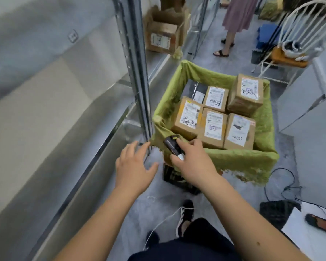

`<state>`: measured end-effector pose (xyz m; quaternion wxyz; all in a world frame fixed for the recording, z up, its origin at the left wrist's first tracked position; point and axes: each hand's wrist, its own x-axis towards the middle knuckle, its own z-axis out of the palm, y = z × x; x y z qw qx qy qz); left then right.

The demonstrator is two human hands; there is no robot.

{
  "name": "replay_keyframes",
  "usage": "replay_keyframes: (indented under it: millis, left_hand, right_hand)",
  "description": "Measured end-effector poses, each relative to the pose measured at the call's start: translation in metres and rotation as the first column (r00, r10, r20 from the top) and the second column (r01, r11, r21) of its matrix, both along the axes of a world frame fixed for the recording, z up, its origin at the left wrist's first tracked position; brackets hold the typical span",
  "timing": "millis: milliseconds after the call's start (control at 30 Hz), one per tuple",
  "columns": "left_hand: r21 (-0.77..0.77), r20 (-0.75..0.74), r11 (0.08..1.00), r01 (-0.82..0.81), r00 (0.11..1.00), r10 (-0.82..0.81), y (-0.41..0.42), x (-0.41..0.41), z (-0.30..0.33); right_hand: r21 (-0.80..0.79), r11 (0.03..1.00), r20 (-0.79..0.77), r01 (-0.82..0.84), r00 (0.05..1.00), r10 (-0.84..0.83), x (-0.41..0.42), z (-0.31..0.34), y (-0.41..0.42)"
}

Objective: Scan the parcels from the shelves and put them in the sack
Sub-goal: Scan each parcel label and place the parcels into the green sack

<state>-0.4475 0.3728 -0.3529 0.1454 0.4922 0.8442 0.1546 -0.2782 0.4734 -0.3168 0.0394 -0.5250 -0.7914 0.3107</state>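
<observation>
1. Biggest thing near you is the grey metal shelving unit (64,102) running down your left side. The tiers you can see here look bare, so I can't tell where the next parcel comes from.
2. Next is the green woven sack (233,161), stretched open over a frame, standing on the floor just ahead of you on a black plastic crate (177,180). The rim fabric is floppy, so drop things in rather than leaning on it.
3. Inside it sit the brown cardboard parcels with white labels (213,125), five boxes packed side by side plus a dark flat packet (196,90) behind them. One box at the back right sits higher than the rest. They look stiff and tape-sealed, probably light to medium. I'd grab a box across two opposite sides, with the label up.
4. Your right hand (191,157) is curled around the black handheld scanner (172,146), held just over the sack's near rim.
5. Your left hand (135,164) is spread wide with relaxed fingers, holding nothing, low near the shelf's upright post (139,87).
6. Watch the white cord (164,221) and black cable (282,185) on the floor near your shoe.
</observation>
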Motion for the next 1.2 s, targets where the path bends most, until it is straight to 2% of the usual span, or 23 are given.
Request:
replay_keyframes:
  millis: [133,300,500,700,833,1200]
  left_hand:
    - [-0.066,0.037,0.987,-0.148,0.988,0.15,-0.068,-0.002,-0.004]
    - [-0.09,-0.005,0.931,-0.355,0.935,0.356,-0.121,0.018,0.0]
    - [-0.125,-0.064,0.813,-0.568,0.823,0.565,-0.165,0.079,0.006]
    - [-0.188,-0.058,0.67,-0.718,0.689,0.722,-0.226,0.16,0.007]
    - [-0.172,-0.086,0.566,-0.806,0.585,0.807,-0.27,0.199,0.017]
    - [-0.008,-0.199,0.246,-0.969,0.243,0.949,-0.425,0.269,0.059]
  right_hand:
    - [-0.01,0.985,0.028,-0.172,0.985,0.172,-0.02,-0.004,-0.033]
    - [0.012,0.939,0.003,-0.345,0.939,0.345,-0.022,-0.01,-0.052]
    - [0.03,0.823,-0.019,-0.568,0.822,0.568,0.005,-0.026,-0.063]
    - [-0.011,0.658,-0.025,-0.753,0.658,0.753,0.033,-0.024,-0.1]
    - [-0.015,0.539,-0.024,-0.842,0.54,0.842,0.044,-0.014,-0.142]
    - [0.122,0.156,-0.045,-0.98,0.151,0.987,0.041,0.035,-0.31]
